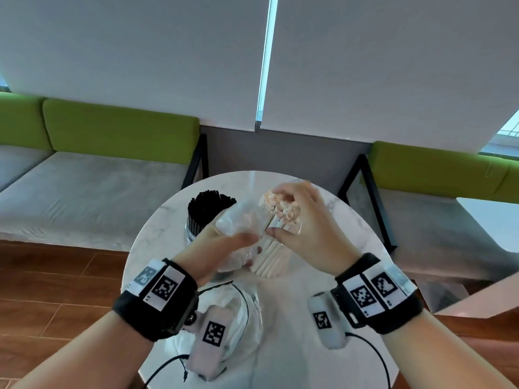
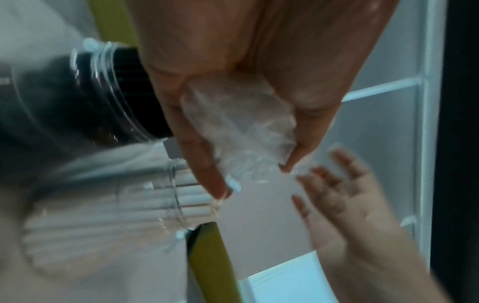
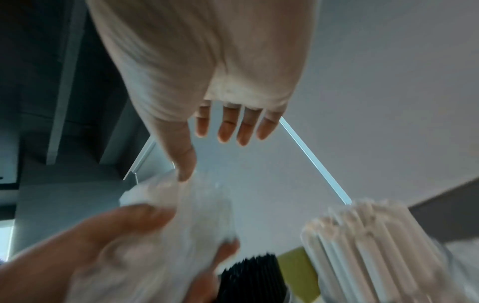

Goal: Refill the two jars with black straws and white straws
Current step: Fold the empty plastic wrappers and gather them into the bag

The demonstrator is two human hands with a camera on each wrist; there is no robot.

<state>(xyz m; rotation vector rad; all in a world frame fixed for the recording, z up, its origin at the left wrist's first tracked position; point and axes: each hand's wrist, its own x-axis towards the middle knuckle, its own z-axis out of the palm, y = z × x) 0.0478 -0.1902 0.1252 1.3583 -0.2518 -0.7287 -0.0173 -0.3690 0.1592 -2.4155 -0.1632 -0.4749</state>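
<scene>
- Black straws (image 1: pixel 211 204) fill a clear jar (image 1: pixel 191 230).
- White straws (image 1: pixel 276 234) show pale, pinkish open ends.
- A clear, filmy plastic bag (image 1: pixel 238 220) looks whitish.
- The round table (image 1: pixel 323 276) is white marble with faint grey veins.
- Black wristbands (image 1: pixel 157 299) carry white tags with black square codes.
- Benches (image 1: pixel 118 130) have green backs and grey seats.
- The floor (image 1: pixel 56 290) is reddish-brown wood.

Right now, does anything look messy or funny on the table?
A little. An empty clear plastic bag lies crumpled on the table near the person. The left hand grips another bag. The white straws lean unevenly. Nothing looks spilled or broken.
</scene>
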